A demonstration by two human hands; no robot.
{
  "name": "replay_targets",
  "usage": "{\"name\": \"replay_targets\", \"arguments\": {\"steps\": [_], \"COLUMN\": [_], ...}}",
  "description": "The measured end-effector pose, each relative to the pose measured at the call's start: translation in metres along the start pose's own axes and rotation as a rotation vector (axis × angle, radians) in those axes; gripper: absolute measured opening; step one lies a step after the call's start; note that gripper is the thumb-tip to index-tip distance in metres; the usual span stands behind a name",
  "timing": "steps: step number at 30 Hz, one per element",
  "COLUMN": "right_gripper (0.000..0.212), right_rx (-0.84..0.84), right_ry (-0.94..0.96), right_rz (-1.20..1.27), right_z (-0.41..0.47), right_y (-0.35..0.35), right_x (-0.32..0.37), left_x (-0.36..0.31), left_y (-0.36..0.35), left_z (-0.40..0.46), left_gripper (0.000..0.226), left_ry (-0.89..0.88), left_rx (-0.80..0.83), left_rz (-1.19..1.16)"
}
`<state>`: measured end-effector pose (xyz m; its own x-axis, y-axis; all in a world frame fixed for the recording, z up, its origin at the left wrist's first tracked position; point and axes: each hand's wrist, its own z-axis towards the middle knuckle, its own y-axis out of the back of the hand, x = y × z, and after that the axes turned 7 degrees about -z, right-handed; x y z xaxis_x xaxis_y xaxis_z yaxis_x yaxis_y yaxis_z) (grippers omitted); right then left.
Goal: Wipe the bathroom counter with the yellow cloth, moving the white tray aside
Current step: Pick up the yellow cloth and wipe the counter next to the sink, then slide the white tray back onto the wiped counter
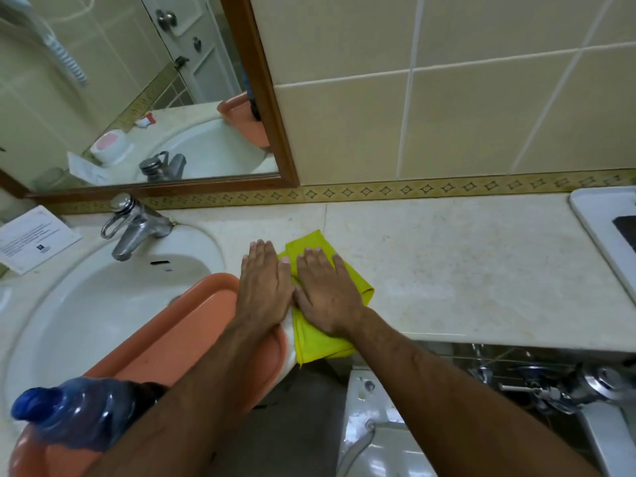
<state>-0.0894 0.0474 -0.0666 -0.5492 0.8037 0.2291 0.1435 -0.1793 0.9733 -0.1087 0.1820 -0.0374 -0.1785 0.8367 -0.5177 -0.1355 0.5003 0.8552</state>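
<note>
Left hand (263,284) and right hand (325,292) lie flat, fingers spread wide, side by side on the yellow cloth (318,339), gripping nothing. The cloth sits at the bench (447,270) front edge beside the sink (69,304). The white tray (599,228) rests far right.

An orange plastic basin (165,342) is set in the white sink (86,304) below a chrome faucet (134,225), a blue-capped bottle (75,414) is seen near left, and a printed card (32,241) is propped far left under the wood-framed mirror (137,91).
</note>
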Motion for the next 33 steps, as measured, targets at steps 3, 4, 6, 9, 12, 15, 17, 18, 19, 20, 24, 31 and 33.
{"name": "replay_targets", "arguments": {"steps": [3, 4, 6, 9, 12, 15, 17, 18, 19, 20, 24, 31, 33], "right_gripper": [0.057, 0.052, 0.038, 0.031, 0.034, 0.031, 0.037, 0.041, 0.046, 0.05, 0.043, 0.033, 0.029], "right_rx": [0.019, 0.033, 0.008, -0.089, -0.311, -0.644, -0.735, -0.719, -0.676, -0.64, -0.646, -0.619, -0.605], "right_ry": [0.03, 0.038, 0.032, -0.073, -0.447, -1.032, -1.342, -1.437, -1.481, -1.492, -1.505, -1.543, -1.565], "right_rz": [0.231, 0.255, 0.251, 0.254, 0.391, 0.545, 0.577, 0.599, 0.641, 0.698, 0.954, 1.047, 1.022], "right_z": [-0.027, -0.043, -0.087, -0.153, -0.209, -0.273, -0.313, -0.332, -0.344, -0.351, -0.358, -0.338, -0.332], "right_y": [0.016, 0.021, 0.032, 0.048, 0.069, 0.09, 0.095, 0.095, 0.094, 0.092, 0.083, 0.071, 0.071], "right_x": [-0.021, -0.029, -0.049, -0.078, -0.127, -0.202, -0.252, -0.275, -0.292, -0.303, -0.329, -0.345, -0.348], "left_x": [-0.004, -0.008, -0.032, -0.08, -0.15, -0.244, -0.305, -0.335, -0.359, -0.377, -0.425, -0.444, -0.448], "left_y": [0.013, 0.015, 0.01, -0.015, -0.057, -0.114, -0.151, -0.17, -0.186, -0.199, -0.245, -0.273, -0.272], "left_z": [0.0, 0.001, 0.004, 0.008, 0.013, 0.015, 0.014, 0.014, 0.016, 0.02, 0.042, 0.072, 0.079], "left_gripper": [0.073, 0.071, 0.064, 0.06, 0.061, 0.051, 0.043, 0.041, 0.042, 0.042, 0.043, 0.021, 0.015], "left_ry": [0.003, 0.012, -0.001, -0.088, -0.2, -0.333, -0.383, -0.384, -0.366, -0.338, -0.149, -0.12, -0.113], "left_rx": [-0.008, -0.006, 0.008, 0.032, 0.069, 0.095, 0.101, 0.104, 0.101, 0.103, 0.172, 0.213, 0.228], "left_rz": [0.033, 0.044, 0.064, 0.084, 0.107, 0.071, 0.002, -0.033, -0.054, -0.057, -0.103, -0.099, -0.067]}}
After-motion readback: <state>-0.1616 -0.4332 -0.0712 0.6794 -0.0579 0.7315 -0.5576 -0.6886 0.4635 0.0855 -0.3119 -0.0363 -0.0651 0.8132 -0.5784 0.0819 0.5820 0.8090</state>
